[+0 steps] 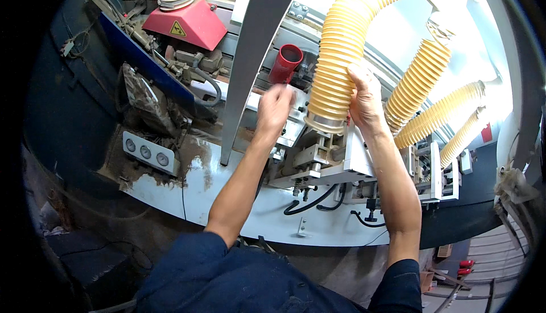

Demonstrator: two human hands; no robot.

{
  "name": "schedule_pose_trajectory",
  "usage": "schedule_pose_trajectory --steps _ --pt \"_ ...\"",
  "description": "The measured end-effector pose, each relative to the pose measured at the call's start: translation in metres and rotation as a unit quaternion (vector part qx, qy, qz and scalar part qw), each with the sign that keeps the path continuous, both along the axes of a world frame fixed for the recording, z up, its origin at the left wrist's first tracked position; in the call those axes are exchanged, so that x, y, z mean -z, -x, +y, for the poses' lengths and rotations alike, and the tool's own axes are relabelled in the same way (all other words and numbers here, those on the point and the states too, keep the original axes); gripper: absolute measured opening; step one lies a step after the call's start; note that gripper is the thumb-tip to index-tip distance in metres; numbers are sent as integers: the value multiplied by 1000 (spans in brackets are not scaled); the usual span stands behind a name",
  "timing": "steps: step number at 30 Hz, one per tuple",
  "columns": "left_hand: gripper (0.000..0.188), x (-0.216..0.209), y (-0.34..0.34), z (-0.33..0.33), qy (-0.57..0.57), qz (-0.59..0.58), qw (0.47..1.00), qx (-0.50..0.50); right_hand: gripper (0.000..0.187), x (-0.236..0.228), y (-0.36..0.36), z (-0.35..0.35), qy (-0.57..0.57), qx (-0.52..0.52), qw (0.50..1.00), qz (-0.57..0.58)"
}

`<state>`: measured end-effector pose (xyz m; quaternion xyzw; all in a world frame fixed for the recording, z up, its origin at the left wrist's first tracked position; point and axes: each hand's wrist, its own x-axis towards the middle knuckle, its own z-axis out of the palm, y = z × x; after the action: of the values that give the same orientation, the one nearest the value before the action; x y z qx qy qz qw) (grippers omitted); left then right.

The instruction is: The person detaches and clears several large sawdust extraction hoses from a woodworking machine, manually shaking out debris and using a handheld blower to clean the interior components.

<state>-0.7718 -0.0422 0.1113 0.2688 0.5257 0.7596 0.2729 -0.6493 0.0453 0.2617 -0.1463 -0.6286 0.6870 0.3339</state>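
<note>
My right hand (365, 101) is wrapped round the side of a thick yellow corrugated hose (343, 46), thumb on its near face. The hose's lower end has a clear or metallic-looking collar (325, 124) and hangs over the machine's metal fittings. Left of it, a red round pipe stub (285, 64) with an open mouth stands on the machine. Just below this stub is my left hand (274, 108), its fingers curled in and somewhat smeared by motion. Whatever it may hold is hidden. Something small and red shows beside the hose's lower end, near my right fingers.
A grey upright bar (245, 57) crosses left of my left hand. Beyond it are a red hood (186, 24) with a warning sign, a blue panel (149, 65) and a gauge panel (149, 152). More yellow hoses (418, 77) rise at right. Dust lies on the white machine bed (227, 199).
</note>
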Motion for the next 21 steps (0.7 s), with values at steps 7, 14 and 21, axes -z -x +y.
schedule_pose_trajectory --steps 7,14,21 --pt "58 -17 -40 -54 -377 -472 733 314 46 8 36 -4 14 -63 998 -16" --pt "42 -15 -28 -31 -426 -456 753 210 57 6 45 -16 -13 -91 994 -62" --pt "39 -10 -28 -10 -432 -410 768 236 69 -1 45 -11 -12 -52 977 -208"
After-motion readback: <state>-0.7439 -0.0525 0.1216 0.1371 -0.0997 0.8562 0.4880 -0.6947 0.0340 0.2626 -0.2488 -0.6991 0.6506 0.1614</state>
